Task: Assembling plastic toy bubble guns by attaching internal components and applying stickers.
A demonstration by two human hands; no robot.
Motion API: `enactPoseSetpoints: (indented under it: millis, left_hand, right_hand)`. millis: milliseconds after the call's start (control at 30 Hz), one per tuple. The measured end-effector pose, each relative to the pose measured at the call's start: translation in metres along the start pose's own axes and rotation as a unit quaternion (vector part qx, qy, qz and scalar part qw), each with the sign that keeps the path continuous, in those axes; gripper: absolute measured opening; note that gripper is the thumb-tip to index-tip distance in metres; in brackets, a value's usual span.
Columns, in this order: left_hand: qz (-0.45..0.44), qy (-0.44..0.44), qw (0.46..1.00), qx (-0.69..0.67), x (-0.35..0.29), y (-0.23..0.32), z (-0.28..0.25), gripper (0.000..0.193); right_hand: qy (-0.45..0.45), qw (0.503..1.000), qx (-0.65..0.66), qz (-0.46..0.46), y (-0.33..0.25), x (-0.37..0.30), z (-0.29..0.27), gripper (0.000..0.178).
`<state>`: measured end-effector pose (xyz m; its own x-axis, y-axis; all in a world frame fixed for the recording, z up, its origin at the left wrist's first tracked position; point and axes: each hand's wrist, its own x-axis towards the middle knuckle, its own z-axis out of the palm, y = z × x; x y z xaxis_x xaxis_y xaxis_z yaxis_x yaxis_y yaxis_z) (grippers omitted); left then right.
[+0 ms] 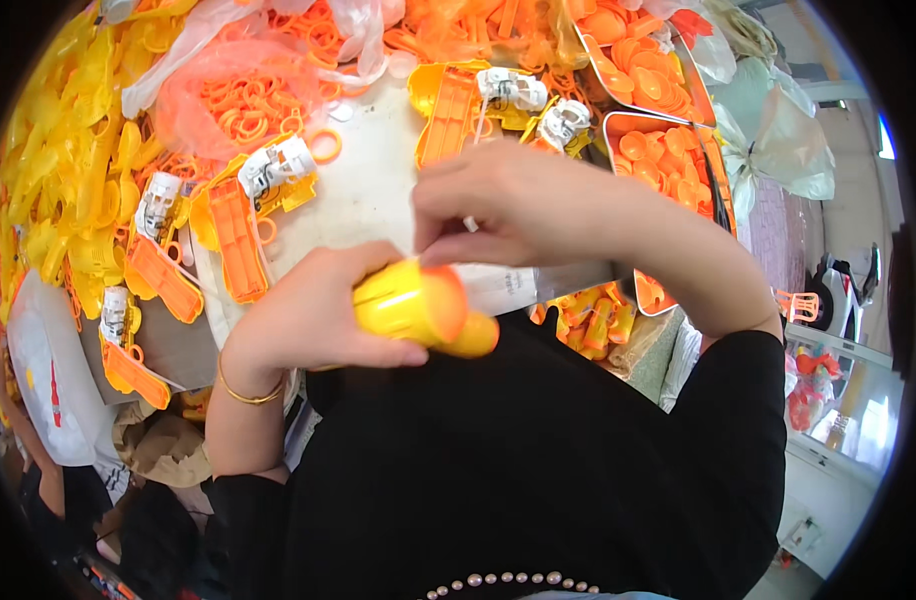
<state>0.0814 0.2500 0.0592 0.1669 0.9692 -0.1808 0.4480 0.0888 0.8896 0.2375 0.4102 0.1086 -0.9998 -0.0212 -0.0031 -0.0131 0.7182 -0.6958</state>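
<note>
My left hand [323, 310] is wrapped round a yellow plastic toy body [393, 303] with a round orange end, held in front of my black shirt. Just above that end, my right hand [508, 205] is closed in a pinch, its fingertips touching or almost touching the toy. A small white bit shows among the right fingers; what they hold I cannot make out. Beyond my left hand lies a part-built unit: an orange ribbed panel [236, 238] with a white wired cylinder [276, 166] on a yellow shell. A similar orange panel [450, 115] lies beyond my right hand.
Yellow plastic parts [73, 170] are heaped at the left. A clear bag of orange rings [243, 105] lies at the back. Trays of orange discs [668, 160] stand at the right. More part-built units, including an orange panel [163, 280], lie at the left of the table.
</note>
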Motion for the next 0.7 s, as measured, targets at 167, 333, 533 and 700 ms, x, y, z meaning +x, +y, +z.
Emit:
enactPoseSetpoints:
  millis: [167, 333, 533, 700]
  left_hand:
    - [0.004, -0.034, 0.997, -0.072, -0.014, 0.001, -0.002, 0.063]
    - [-0.111, -0.024, 0.984, 0.138, -0.004, 0.029, -0.003, 0.065]
    - [-0.088, -0.118, 0.982, 0.12, 0.011, 0.029, -0.017, 0.061]
    - [-0.11, -0.13, 0.973, 0.153, 0.015, 0.041, -0.018, 0.063]
  right_hand:
    - [-0.092, 0.995, 0.012, 0.021, -0.008, 0.009, 0.011, 0.017]
    - [-0.219, 0.91, 0.168, 0.309, -0.003, 0.025, -0.001, 0.024]
    - [-0.156, 0.961, 0.147, 0.176, 0.01, 0.012, 0.012, 0.029]
    - [-0.086, 0.975, 0.154, 0.133, 0.001, -0.002, 0.008, 0.022]
